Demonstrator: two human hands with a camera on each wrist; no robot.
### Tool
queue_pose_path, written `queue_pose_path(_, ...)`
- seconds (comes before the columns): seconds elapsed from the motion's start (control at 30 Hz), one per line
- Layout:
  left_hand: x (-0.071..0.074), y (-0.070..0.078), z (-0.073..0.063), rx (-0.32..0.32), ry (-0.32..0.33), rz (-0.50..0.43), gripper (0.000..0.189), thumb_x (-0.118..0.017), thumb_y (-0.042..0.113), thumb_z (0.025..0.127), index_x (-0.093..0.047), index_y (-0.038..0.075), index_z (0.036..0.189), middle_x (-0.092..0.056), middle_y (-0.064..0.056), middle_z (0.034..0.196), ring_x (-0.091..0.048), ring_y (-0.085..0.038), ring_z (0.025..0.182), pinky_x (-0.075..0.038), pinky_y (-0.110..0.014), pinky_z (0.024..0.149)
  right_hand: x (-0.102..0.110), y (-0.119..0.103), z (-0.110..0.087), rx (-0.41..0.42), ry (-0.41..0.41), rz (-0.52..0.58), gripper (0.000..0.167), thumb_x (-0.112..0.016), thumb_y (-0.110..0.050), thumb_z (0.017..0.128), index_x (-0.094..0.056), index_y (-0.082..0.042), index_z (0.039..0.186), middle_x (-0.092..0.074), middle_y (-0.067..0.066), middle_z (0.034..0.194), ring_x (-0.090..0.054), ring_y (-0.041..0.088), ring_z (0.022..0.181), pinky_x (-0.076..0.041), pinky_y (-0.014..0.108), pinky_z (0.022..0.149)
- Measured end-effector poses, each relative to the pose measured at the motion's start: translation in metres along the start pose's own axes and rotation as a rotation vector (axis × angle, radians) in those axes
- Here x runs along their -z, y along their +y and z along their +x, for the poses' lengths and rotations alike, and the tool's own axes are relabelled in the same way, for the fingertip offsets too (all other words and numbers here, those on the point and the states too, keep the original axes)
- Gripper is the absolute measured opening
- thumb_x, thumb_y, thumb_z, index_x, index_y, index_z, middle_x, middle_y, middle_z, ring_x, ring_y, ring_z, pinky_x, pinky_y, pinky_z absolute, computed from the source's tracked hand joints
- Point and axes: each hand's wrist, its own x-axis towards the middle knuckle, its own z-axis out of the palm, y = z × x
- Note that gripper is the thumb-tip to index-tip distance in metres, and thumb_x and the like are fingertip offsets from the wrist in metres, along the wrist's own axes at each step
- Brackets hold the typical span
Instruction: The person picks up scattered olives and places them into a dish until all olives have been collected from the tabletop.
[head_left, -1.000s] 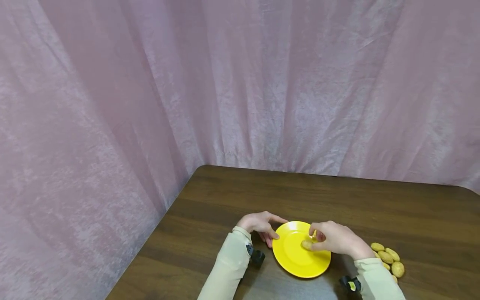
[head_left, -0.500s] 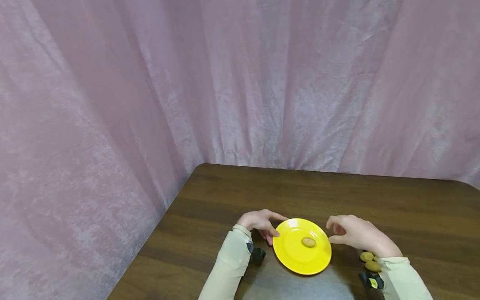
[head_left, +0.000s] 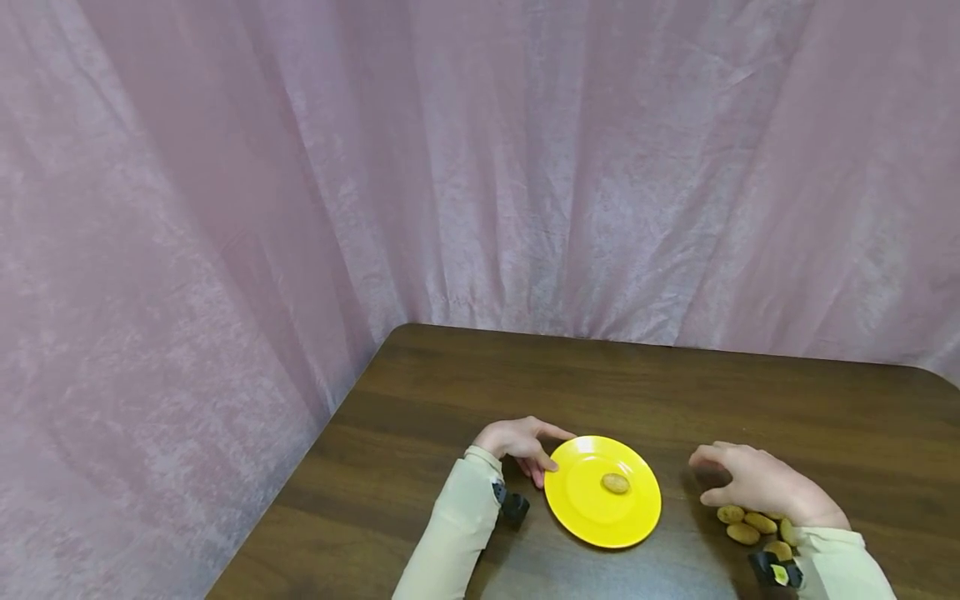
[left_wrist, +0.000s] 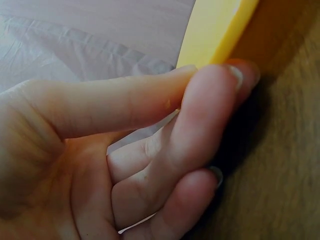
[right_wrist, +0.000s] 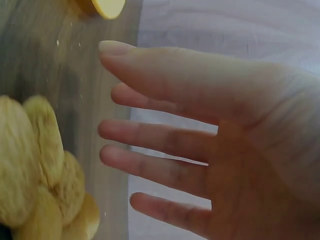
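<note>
Here, left hand [head_left: 522, 446] pinches plate [head_left: 581, 510] at its left rim, thumb against fingers. Plate on table [head_left: 600, 392], one potato [head_left: 616, 483] on it, right of centre. Right hand [head_left: 761, 481] near the other potatoes [head_left: 743, 533], thumb and fingers spread. These lie clustered right of plate, partly hidden by wrist. Pink curtain [head_left: 480, 167] behind.

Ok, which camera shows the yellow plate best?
The head view: it shows nearly the whole yellow plate, the left hand pinching its rim. The left wrist view has only a cut-off section; the right wrist view, a sliver at the top.
</note>
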Motion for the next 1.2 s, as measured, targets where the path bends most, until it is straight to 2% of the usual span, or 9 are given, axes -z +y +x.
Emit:
queue_pose_path(0.07, 0.000, 0.000, 0.000, -0.003, 0.001, 0.002, 0.050, -0.073, 0.014, 0.085, -0.061, 0.029, 0.132, -0.068, -0.008, 0.062, -0.065, -0.016, 0.050, -0.056, -0.026, 0.060, 0.002, 0.005, -0.001, 0.016, -0.016, 0.014, 0.039, -0.080, -0.023, 0.077, -0.064, -0.007, 0.109, -0.067, 0.012, 0.112, -0.064, 0.035, 0.101, -0.053, 0.049, 0.082)
queue_pose_path(0.17, 0.000, 0.000, 0.000, -0.004, 0.003, -0.006, 0.050, -0.073, 0.014, 0.085, -0.062, 0.030, 0.131, -0.067, -0.009, 0.062, -0.065, -0.016, 0.050, -0.055, -0.026, 0.058, 0.003, 0.012, -0.005, 0.026, -0.021, 0.025, 0.037, -0.078, -0.020, 0.076, -0.065, -0.007, 0.108, -0.068, 0.009, 0.108, -0.065, 0.031, 0.097, -0.053, 0.043, 0.078)
queue_pose_path(0.3, 0.000, 0.000, 0.000, -0.007, -0.002, -0.010, 0.051, -0.073, 0.013, 0.084, -0.062, 0.030, 0.131, -0.067, -0.010, 0.061, -0.064, -0.016, 0.050, -0.053, -0.025, 0.057, 0.003, 0.019, -0.010, -0.009, -0.033, 0.058, 0.035, -0.076, -0.015, 0.074, -0.065, -0.009, 0.107, -0.067, 0.004, 0.102, -0.060, 0.022, 0.091, -0.050, 0.036, 0.073)
queue_pose_path(0.4, 0.000, 0.000, 0.000, -0.009, -0.007, -0.004, 0.052, -0.073, 0.013, 0.085, -0.061, 0.030, 0.132, -0.068, -0.010, 0.062, -0.065, -0.016, 0.050, -0.054, -0.025, 0.058, 0.003, 0.022, -0.011, -0.029, -0.046, 0.072, 0.032, -0.074, -0.009, 0.074, -0.065, -0.010, 0.105, -0.065, 0.004, 0.099, -0.058, 0.020, 0.090, -0.049, 0.035, 0.072)
queue_pose_path(0.67, 0.001, 0.001, 0.001, -0.014, -0.016, 0.016, 0.053, -0.072, 0.012, 0.086, -0.059, 0.027, 0.134, -0.067, -0.008, 0.062, -0.064, -0.015, 0.051, -0.056, -0.026, 0.061, 0.002, 0.026, -0.012, -0.013, -0.052, 0.062, 0.038, -0.057, 0.011, 0.070, -0.065, -0.011, 0.100, -0.062, 0.003, 0.096, -0.054, 0.017, 0.086, -0.045, 0.027, 0.069)
queue_pose_path(0.83, 0.001, 0.000, 0.001, -0.012, -0.017, 0.009, 0.052, -0.072, 0.012, 0.086, -0.060, 0.028, 0.134, -0.067, -0.008, 0.062, -0.064, -0.014, 0.051, -0.056, -0.026, 0.061, 0.002, 0.030, -0.013, 0.015, -0.072, 0.084, 0.034, -0.055, 0.012, 0.073, -0.064, -0.012, 0.096, -0.058, 0.000, 0.088, -0.049, 0.011, 0.078, -0.041, 0.024, 0.064)
queue_pose_path(1.03, 0.000, -0.001, 0.000, -0.012, -0.013, -0.006, 0.051, -0.073, 0.012, 0.085, -0.061, 0.029, 0.132, -0.067, -0.008, 0.063, -0.064, -0.015, 0.051, -0.056, -0.026, 0.061, -0.001, 0.034, -0.015, 0.106, -0.055, 0.066, 0.033, -0.055, 0.012, 0.072, -0.063, -0.013, 0.091, -0.051, -0.003, 0.082, -0.042, 0.003, 0.071, -0.037, 0.021, 0.060)
queue_pose_path(1.2, 0.000, 0.000, 0.000, -0.011, -0.010, -0.006, 0.051, -0.073, 0.012, 0.085, -0.061, 0.029, 0.132, -0.067, -0.008, 0.063, -0.064, -0.015, 0.051, -0.056, -0.026, 0.061, -0.002, 0.034, -0.015, 0.104, -0.018, 0.025, 0.032, -0.058, 0.010, 0.074, -0.061, -0.017, 0.091, -0.050, -0.005, 0.083, -0.042, 0.002, 0.071, -0.036, 0.021, 0.060)
